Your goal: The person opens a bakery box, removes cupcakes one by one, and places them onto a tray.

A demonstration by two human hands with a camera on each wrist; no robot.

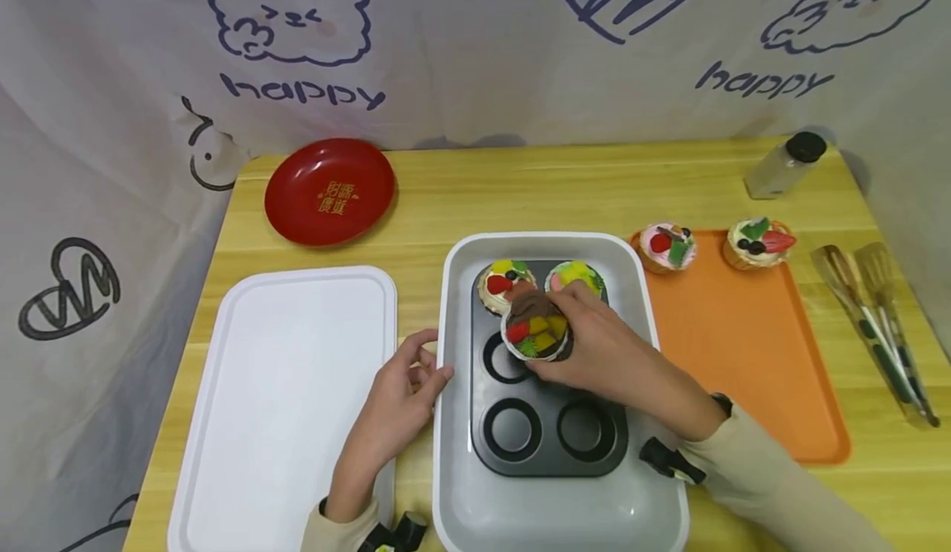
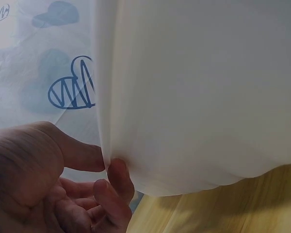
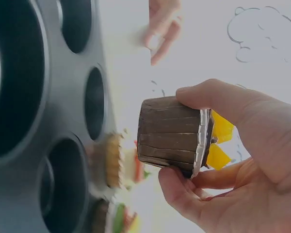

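Note:
My right hand (image 1: pixel 594 337) holds a chocolate cupcake (image 1: pixel 537 331) with red, yellow and green toppings over the dark muffin tin (image 1: pixel 550 461). In the right wrist view, thumb and fingers grip the brown paper cup (image 3: pixel 169 131) from both sides, clear of the tin. Two fruit-topped cupcakes sit in the tin's back cups, a cream one (image 1: pixel 499 284) on the left and one with yellow topping (image 1: pixel 575 276) on the right. The tin lies inside a white tub (image 1: pixel 565 511). My left hand (image 1: pixel 397 399) pinches the tub's left rim between thumb and fingers, plain in the left wrist view (image 2: pixel 109 177).
Left of the tub lies a white tray (image 1: pixel 297 403), with a red plate (image 1: pixel 330 193) behind it. An orange tray (image 1: pixel 750 362) on the right bears a pink cupcake (image 1: pixel 667 247) and a strawberry one (image 1: pixel 758 243). Beyond are a black-capped jar (image 1: pixel 783 168) and tongs (image 1: pixel 880 329).

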